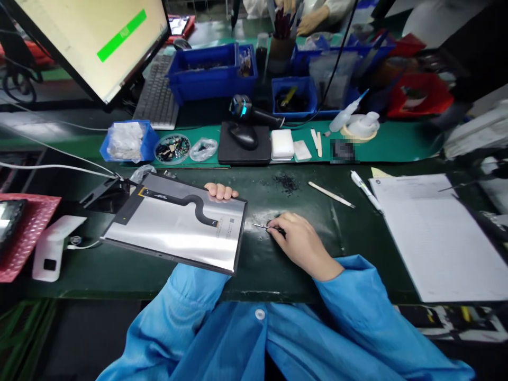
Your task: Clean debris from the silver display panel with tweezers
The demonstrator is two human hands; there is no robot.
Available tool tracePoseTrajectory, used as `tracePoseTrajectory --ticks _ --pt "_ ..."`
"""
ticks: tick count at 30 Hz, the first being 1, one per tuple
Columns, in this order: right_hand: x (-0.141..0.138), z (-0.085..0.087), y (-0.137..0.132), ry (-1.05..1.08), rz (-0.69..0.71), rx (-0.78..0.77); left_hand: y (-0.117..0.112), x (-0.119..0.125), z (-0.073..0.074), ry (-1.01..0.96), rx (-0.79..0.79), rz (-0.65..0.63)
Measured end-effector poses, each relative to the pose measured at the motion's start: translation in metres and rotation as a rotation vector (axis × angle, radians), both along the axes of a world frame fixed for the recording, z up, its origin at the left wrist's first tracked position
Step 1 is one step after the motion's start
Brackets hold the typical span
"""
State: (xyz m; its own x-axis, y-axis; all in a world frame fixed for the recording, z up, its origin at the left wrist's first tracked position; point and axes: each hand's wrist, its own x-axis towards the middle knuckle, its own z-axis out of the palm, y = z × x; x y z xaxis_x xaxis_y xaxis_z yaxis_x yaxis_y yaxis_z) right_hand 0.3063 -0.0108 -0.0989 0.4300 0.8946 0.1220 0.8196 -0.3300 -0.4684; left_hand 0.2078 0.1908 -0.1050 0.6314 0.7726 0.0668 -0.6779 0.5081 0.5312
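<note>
My left hand (220,191) holds a silver display panel (174,227) from underneath, its fingertips curled over the far edge. The panel is tilted up off the green bench, and a black flex cable (186,202) runs across its back. My right hand (298,242) rests on the bench just right of the panel and pinches metal tweezers (265,227), whose tips point left toward the panel's right edge. Both my sleeves are blue.
A mouse (243,135) on a black pad, a barcode scanner (243,108), blue bins (210,74), a keyboard (156,98) and a monitor (91,37) stand behind. A paper sheet (436,233), a pen (364,189) and a wooden stick (330,194) lie right. A red tray (27,227) sits left. Another person's hand (313,22) shows at the back.
</note>
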Motion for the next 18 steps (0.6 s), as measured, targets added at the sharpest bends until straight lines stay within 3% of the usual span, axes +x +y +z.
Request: tracePoseTrajectory --ticks 3,6,10,13,16,18 --pt "0.001 0.009 -0.001 0.053 -0.050 0.050 0.000 -0.002 0.007 0.026 -0.028 0.015" --pt "0.000 0.031 0.000 0.194 -0.092 0.145 0.002 -0.002 0.012 -0.008 -0.062 0.040" --pt "-0.006 0.050 0.010 0.212 0.093 0.223 0.008 -0.003 0.012 -0.032 -0.034 0.099" --pt "-0.011 0.043 0.019 0.163 0.235 0.287 0.013 -0.006 0.009 0.026 0.051 0.155" --pt "-0.013 0.026 0.022 0.123 0.267 0.366 0.018 -0.010 0.010 0.095 0.112 0.216" --pt "-0.013 0.019 0.019 0.112 0.278 0.388 0.019 -0.012 0.016 0.153 0.170 0.141"
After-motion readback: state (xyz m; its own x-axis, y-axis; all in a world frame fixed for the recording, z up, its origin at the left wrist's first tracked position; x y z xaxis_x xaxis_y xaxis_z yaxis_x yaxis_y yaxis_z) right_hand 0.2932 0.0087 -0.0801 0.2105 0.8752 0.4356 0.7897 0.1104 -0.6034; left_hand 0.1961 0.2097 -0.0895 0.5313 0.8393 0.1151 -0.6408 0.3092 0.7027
